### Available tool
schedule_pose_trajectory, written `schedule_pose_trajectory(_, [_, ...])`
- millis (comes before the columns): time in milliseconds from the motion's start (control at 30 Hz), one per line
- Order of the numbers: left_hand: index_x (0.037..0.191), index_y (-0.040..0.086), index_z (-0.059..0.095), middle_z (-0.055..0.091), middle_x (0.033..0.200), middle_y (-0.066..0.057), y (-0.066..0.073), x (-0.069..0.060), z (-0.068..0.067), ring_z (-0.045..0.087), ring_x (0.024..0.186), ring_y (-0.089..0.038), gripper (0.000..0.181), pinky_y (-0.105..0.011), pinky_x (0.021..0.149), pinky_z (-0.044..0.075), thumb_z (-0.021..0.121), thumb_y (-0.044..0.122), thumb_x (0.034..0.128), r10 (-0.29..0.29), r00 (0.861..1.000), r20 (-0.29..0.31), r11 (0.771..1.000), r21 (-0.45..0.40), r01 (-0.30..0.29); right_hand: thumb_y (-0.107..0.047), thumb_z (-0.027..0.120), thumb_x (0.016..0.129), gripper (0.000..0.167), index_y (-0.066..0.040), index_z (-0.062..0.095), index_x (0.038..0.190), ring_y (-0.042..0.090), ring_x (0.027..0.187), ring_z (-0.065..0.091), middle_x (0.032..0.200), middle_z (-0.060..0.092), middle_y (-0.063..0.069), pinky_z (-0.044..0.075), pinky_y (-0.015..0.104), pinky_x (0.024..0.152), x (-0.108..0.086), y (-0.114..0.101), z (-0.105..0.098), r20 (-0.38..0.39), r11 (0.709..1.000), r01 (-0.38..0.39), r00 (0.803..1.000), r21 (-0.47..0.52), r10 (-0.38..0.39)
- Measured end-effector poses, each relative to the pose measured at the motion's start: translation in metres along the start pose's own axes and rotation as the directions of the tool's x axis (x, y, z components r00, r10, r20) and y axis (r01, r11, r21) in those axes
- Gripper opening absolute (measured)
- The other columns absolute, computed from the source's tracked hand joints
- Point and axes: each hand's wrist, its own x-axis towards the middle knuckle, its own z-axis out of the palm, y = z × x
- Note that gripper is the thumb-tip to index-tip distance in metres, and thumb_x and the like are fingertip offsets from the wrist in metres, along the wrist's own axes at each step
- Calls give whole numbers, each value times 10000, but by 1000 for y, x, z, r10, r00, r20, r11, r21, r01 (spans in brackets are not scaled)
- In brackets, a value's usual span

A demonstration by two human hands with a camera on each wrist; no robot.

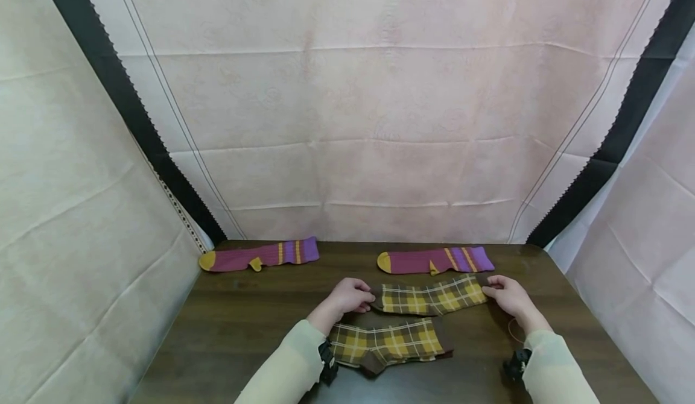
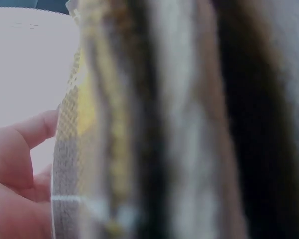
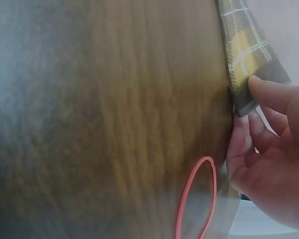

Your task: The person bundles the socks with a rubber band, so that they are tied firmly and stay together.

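Note:
A yellow and brown plaid sock [image 1: 429, 297] is stretched sideways between both hands above the tabletop. My left hand [image 1: 349, 296] pinches its dark left end. The right hand [image 1: 509, 295] pinches the dark cuff at the other end, thumb on top, as the right wrist view shows on the plaid sock [image 3: 246, 55]. Nearer to me lies a second plaid sock [image 1: 391, 342], its left end partly behind the left wrist. Blurred plaid cloth [image 2: 104, 124] fills much of the left wrist view, beside the left fingers [image 2: 40, 127].
Two maroon and purple socks with yellow toes, a left one [image 1: 271, 255] and a right one [image 1: 434, 260], lie along the back of the brown wooden table [image 1: 244, 307]. Pale cloth walls [image 1: 380, 120] stand behind and at both sides. A thin reddish loop [image 3: 213, 184] hangs near the right wrist.

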Motion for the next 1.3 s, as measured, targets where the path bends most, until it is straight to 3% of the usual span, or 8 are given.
schedule_pose_trajectory(67, [1172, -101, 664, 718, 964, -134, -2, 1, -1, 757, 787, -248, 240, -340, 709, 642, 731, -12, 960, -6, 1000, -2, 999, -46, 6, -209, 627, 1082, 391, 114, 569, 1294, 432, 1164, 563, 1260, 613, 322, 464, 506, 956, 0, -3, -1, -7, 1000, 7, 1000, 4, -7])
schedule_pose_trajectory(200, [1182, -109, 654, 716, 976, -151, -6, 3, -2, 764, 798, -242, 243, -321, 700, 639, 717, -36, 960, -15, 1000, -14, 995, -101, 14, -184, 609, 1100, 396, 138, 539, 1319, 400, 1150, 612, 1284, 610, 347, 532, 426, 903, -2, -10, -1, -20, 999, 26, 999, 41, -25])
schedule_pose_trajectory(367, [1231, -102, 658, 724, 1014, -158, -6, 4, -6, 761, 822, -250, 265, -339, 723, 644, 705, -19, 983, -31, 999, -29, 991, -128, 27, -166, 602, 1111, 422, 162, 497, 1355, 210, 1010, 664, 1282, 611, 342, 595, 325, 811, -6, -15, -1, -20, 987, 36, 999, 154, -34])
schedule_pose_trajectory(600, [1259, -109, 651, 726, 1039, -161, -4, 6, -11, 748, 824, -239, 288, -380, 771, 649, 705, -1, 997, -8, 999, -35, 990, -142, 3, -182, 633, 1101, 394, 118, 516, 1328, 58, 914, 616, 1121, 640, 136, 586, 235, 783, -10, -16, 2, -72, 965, 34, 997, 261, -16])
schedule_pose_trajectory(733, [1267, -119, 644, 733, 1048, -165, -3, 7, -12, 735, 810, -226, 287, -392, 783, 649, 698, -9, 1007, 22, 999, -39, 988, -152, -28, -181, 637, 1100, 427, 119, 495, 1369, -5, 916, 590, 1153, 612, 126, 584, 209, 801, -11, -19, 5, -124, 945, 47, 992, 322, -7])
schedule_pose_trajectory(867, [1238, -102, 663, 748, 1050, -163, -2, 7, -16, 736, 804, -215, 248, -384, 778, 647, 698, -5, 1012, 49, 996, -73, 986, -153, -60, -162, 635, 1099, 446, 119, 480, 1410, -27, 913, 598, 1204, 624, 150, 582, 201, 809, -13, -26, 8, -159, 923, 59, 987, 381, 2])
schedule_pose_trajectory(1133, [1323, -109, 637, 726, 1141, -224, 0, 0, -33, 750, 850, -234, 328, -414, 841, 641, 680, 54, 1042, 55, 993, -104, 980, -183, -74, -160, 645, 1093, 448, 89, 481, 1428, -17, 906, 624, 1098, 641, -29, 585, 209, 819, -18, -39, 15, -140, 882, 38, 990, 469, 32])
schedule_pose_trajectory(1300, [1346, -113, 626, 719, 1146, -214, 2, -6, -42, 746, 840, -200, 351, -398, 843, 640, 675, 70, 1052, 45, 993, -113, 971, -230, -70, -146, 640, 1093, 435, 69, 491, 1441, 8, 922, 640, 1086, 644, -69, 590, 226, 835, -15, -45, 21, -138, 844, 44, 990, 534, 36])
